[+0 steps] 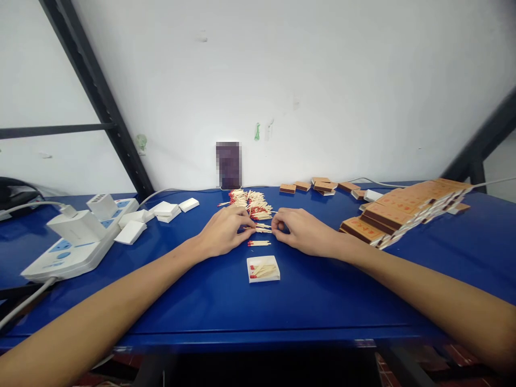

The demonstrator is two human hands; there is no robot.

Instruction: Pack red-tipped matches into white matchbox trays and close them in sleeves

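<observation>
Both hands lay on the blue worktop [201, 301], meeting at the near edge of a loose pile of matches [250, 203]. The left hand [223, 231] rested palm down, its fingers curled inward with the tips pinching a few matches [261, 229] that lay across the gap between the two hands. The right hand [302, 232] was likewise curled, its grip closed on the other end of that same small bundle, so the two hands nearly touched. Just below them a short row of matches [259, 243] with red heads to the left lay flat on the worktop, apart from both hands.

Nearer the person, below that row, stood an open white tray [263, 269] holding a handful of matches, red heads mostly at its left side. It was near the hands but touched by neither.

To the left, white trays [161, 212] lay scattered, some overlapping, and further left a white power strip [76, 242] carried white plugs, with cables running off the worktop. To the right, a long stack of brown sleeves [403, 212] leaned in an overlapping row, well apart from the right hand. More brown sleeves [318, 186] lay loose near the wall behind the pile. A dark blurred object [228, 165] stood upright against the white wall, just behind the match pile.
</observation>
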